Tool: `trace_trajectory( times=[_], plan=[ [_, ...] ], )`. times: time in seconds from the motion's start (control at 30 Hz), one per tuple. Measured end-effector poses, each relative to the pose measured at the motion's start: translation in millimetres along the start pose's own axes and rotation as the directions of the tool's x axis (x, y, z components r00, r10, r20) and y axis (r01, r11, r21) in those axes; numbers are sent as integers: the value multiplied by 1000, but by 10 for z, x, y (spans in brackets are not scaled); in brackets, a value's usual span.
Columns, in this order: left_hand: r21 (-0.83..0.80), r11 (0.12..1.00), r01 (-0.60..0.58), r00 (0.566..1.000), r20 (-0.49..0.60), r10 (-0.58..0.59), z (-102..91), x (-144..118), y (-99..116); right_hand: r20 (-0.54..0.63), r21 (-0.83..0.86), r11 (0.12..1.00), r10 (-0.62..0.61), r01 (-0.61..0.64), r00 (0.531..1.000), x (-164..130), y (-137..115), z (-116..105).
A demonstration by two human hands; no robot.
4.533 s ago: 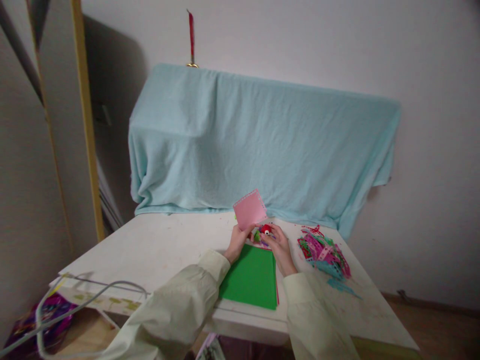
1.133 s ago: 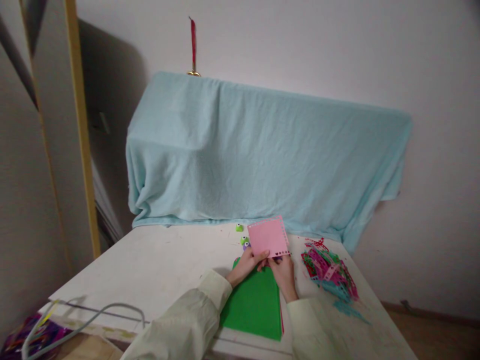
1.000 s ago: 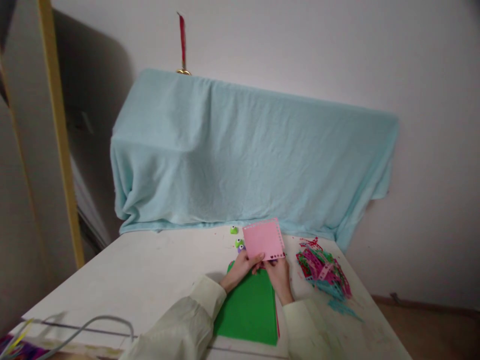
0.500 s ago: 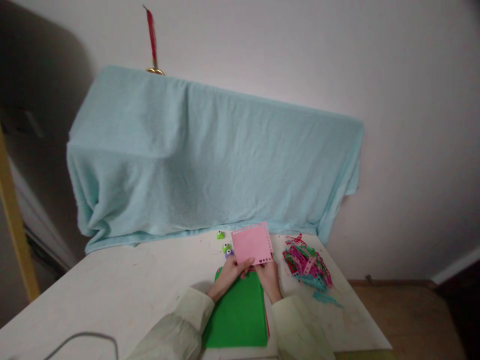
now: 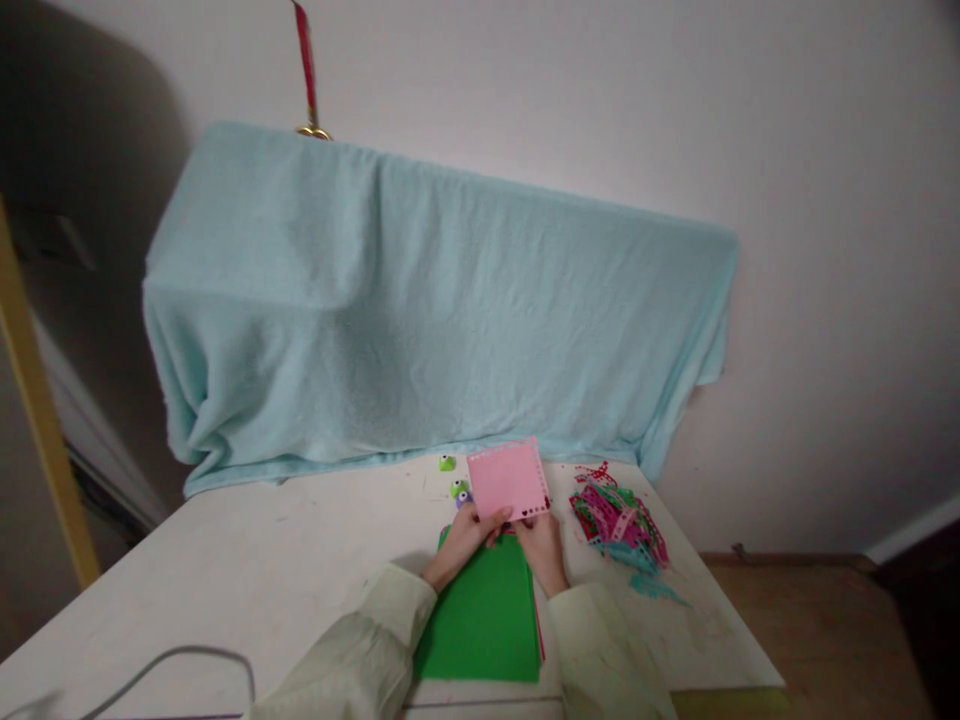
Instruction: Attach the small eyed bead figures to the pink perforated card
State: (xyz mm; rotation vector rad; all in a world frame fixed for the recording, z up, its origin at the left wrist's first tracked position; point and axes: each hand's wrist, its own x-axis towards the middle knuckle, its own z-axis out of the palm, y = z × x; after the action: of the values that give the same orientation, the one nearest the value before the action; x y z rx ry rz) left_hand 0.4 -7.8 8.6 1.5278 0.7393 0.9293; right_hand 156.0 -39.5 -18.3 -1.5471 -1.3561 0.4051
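Note:
A pink sheet of paper [image 5: 507,482] with small cut-out holes along its edges is held up over the table. My left hand [image 5: 474,533] grips its lower edge, thumb on the front face. At the lower right corner my right hand [image 5: 539,542] holds it too, with most fingers behind the sheet. Under my wrists lies a green sheet [image 5: 484,625] on a stack, a red edge showing at its right side. Just left of the pink paper are a purple figure with an eye [image 5: 463,499] and a green one [image 5: 457,487].
A tangled pile of punched strips [image 5: 619,525] in pink, green, red and blue lies right on the white table [image 5: 187,580]. Another small green piece [image 5: 447,463] sits farther back. A light blue cloth [image 5: 450,320] drapes behind. A grey cable [image 5: 184,650] curves at front left.
The whole view has shifted slightly, so things appear a little to the right and higher. Both hands keep the same hold on the pink paper.

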Motion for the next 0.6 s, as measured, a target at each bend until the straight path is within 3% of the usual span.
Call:
trace_trajectory(
  times=[0.2, 0.43, 0.53, 0.6],
  plan=[
    [-25, 1000, 5, 1000, 15, -5, 21, -28, -26, 9, -136, 988, -71, 72, 997, -15, 89, 17],
    [-24, 999, 28, 999, 27, -27, 45, -22, -96, 25, -169, 979, -112, 115, 993, -12, 177, 49],
    [-4, 1000, 0, 995, -100, -1, 9, 3, -82, 59, -219, 968, -115, 126, 992, -17, 62, 23],
    [-10, 1000, 13, 960, -279, -16, -44, 18, -66, 60, -190, 970, -139, 148, 988, -24, -36, 3]
  ],
)
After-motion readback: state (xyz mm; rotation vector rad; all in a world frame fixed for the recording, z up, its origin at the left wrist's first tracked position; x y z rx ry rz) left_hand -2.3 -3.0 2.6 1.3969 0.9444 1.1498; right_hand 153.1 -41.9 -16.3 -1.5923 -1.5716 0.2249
